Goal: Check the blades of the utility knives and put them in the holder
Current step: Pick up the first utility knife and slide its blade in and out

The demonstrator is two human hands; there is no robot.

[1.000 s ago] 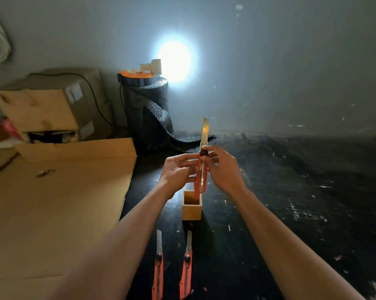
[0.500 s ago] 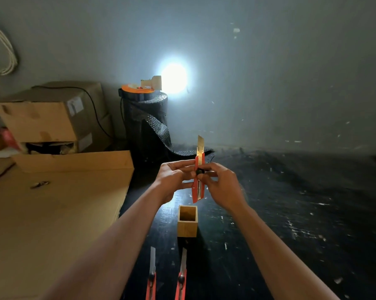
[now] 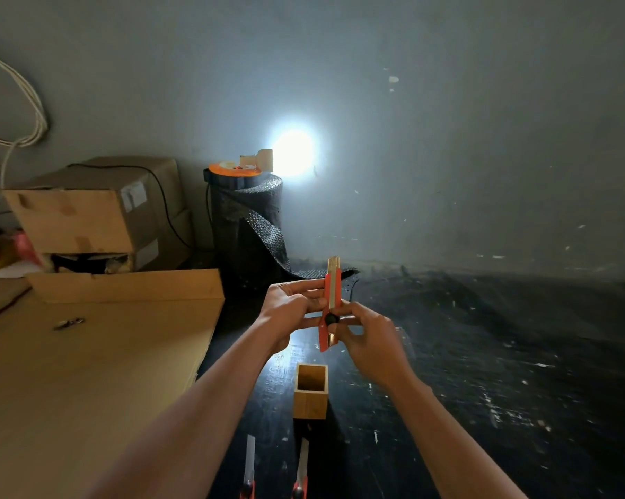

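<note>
I hold an orange utility knife (image 3: 331, 300) upright in front of me, only a short stub of blade showing at its top. My left hand (image 3: 289, 311) grips the body from the left. My right hand (image 3: 370, 340) holds it lower down, thumb at the black slider knob. A small square wooden holder (image 3: 310, 390) stands open on the dark floor just below the knife. Two more orange knives (image 3: 249, 466) (image 3: 301, 470) lie at the bottom edge with blades extended toward the holder.
Flat cardboard sheets (image 3: 88, 372) cover the floor on the left. Stacked cardboard boxes (image 3: 95, 210) and a black bubble-wrap roll (image 3: 248, 225) stand against the grey wall, with a bright light spot (image 3: 293, 153) behind. Dark, speckled floor (image 3: 502, 354) stretches right.
The blade, far out a second ago, has slid back into the handle until only a short tip shows. My hands and the knife have lowered slightly toward the holder.
</note>
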